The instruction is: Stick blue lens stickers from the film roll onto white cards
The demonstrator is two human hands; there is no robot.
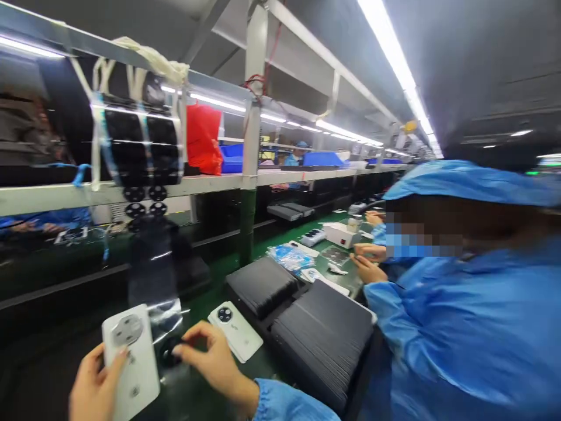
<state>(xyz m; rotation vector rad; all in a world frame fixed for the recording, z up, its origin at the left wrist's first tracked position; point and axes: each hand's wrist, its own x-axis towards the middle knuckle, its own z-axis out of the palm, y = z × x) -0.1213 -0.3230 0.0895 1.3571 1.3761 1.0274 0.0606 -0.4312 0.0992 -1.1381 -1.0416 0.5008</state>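
Note:
My left hand [94, 386] grips a white phone back cover [130, 359] with a round grey camera ring, held upright at the lower left. My right hand [213, 359] pinches a small round black part [169, 354] at the end of a clear film strip [153, 275] that hangs down from a roll of black discs [142, 149] tied to the overhead rail. A second white phone cover [234, 330] lies flat on the green belt [210, 301] just beyond my right hand.
Two stacks of black trays [322, 339] stand to the right of the phone. A co-worker in a blue gown and cap [460, 310] sits close on my right, hands at the bench. A red bag [202, 137] and blue bins sit on the shelf.

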